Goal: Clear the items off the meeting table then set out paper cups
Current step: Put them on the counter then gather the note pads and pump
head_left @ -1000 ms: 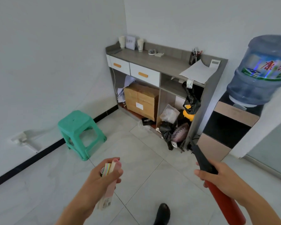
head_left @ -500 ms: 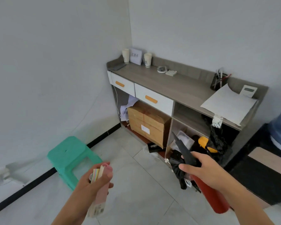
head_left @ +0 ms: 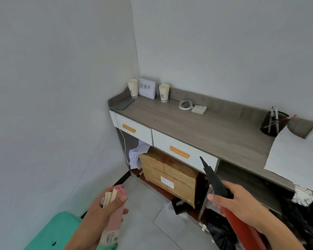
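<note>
**A:** Where are the paper cups?

**B:** The paper cups (head_left: pixel 133 88) stand in two stacks at the back left corner of the worktop (head_left: pixel 197 129), against the wall. A white name card (head_left: pixel 146 88) stands between the stacks.

**A:** And the hands?

**B:** Both are full. The left hand (head_left: pixel 101 210) grips a pink packet (head_left: pixel 114 221) together with a pad of coloured notes (head_left: pixel 107 197), the thumb pressed over their top. The right hand (head_left: pixel 242 206) is curled round a red tool (head_left: pixel 214 177) with a black pointed end. That tip aims up at the drawer (head_left: pixel 184 150) with the orange handle.

**A:** What else is on the worktop?

**B:** A roll of tape (head_left: pixel 185 105) lies just beside a small white block (head_left: pixel 199 110). Farther right are a black pen pot (head_left: pixel 271 123) and a sheet of paper (head_left: pixel 296 159) that overhangs the front edge.

**A:** Below?

**B:** A cardboard box (head_left: pixel 168 175) sits under the drawers, and a green stool (head_left: pixel 61 230) stands on the floor beneath the left arm.
</note>
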Tool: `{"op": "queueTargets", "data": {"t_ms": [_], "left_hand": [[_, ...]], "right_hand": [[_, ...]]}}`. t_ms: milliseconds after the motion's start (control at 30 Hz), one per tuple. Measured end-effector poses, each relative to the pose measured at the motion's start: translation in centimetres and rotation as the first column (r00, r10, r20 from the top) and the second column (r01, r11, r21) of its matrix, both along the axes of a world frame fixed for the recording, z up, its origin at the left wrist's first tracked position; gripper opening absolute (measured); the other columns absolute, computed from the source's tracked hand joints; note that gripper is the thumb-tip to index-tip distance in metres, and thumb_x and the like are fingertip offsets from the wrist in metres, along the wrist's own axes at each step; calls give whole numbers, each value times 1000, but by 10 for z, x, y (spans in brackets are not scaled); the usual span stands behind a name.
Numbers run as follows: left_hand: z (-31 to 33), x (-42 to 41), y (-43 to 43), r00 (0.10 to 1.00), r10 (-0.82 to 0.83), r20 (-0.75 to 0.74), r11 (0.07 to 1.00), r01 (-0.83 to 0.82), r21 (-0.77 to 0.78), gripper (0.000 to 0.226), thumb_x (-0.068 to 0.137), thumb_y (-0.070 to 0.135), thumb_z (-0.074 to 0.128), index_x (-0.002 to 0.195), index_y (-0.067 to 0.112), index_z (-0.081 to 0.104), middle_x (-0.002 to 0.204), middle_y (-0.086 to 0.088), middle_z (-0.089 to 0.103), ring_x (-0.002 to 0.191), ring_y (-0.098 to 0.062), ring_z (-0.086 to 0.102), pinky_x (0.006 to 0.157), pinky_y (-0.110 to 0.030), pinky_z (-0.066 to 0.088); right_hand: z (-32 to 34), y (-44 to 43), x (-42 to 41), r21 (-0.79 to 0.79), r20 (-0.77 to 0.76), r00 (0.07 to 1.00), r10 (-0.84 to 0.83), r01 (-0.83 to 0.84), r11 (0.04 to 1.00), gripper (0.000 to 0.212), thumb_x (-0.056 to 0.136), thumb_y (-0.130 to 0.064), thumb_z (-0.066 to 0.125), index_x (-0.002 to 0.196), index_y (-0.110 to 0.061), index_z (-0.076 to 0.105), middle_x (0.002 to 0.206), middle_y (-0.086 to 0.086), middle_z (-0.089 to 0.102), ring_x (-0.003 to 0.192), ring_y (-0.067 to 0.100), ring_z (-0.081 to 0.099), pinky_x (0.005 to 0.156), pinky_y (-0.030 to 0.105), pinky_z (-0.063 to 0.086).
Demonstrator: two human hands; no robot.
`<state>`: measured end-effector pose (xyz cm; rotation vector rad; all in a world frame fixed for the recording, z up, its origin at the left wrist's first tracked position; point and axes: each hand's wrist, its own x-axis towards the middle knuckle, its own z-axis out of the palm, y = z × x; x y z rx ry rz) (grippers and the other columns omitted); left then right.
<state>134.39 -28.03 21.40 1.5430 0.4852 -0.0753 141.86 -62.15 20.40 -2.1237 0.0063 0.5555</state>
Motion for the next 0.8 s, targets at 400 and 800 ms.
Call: {"op": "queueTargets", "data": {"t_ms": [400, 800], "left_hand": [[-18, 259, -30, 895, -435, -98, 888, 445, 114, 60, 54, 67, 76, 109, 44, 64, 106, -8, 68, 97, -25, 69, 85, -42, 57], [-26, 492, -137, 573, -793, -206, 259, 624, 737, 70, 80, 32, 63, 141, 31, 28, 128, 2, 51, 108, -17, 54, 87, -30, 44]], "right_hand": [[11, -14, 141, 69, -10, 922, -386, 386, 920, 31, 74, -40, 76, 98, -23, 68, 79, 16, 74, 76, 34, 72, 66, 38, 56], [7, -20, 325, 290, 55, 801, -596, 558, 778, 31, 81, -26, 73, 110, -27, 63, 83, 16, 69, 74, 23, 67, 65, 30, 48]]}}
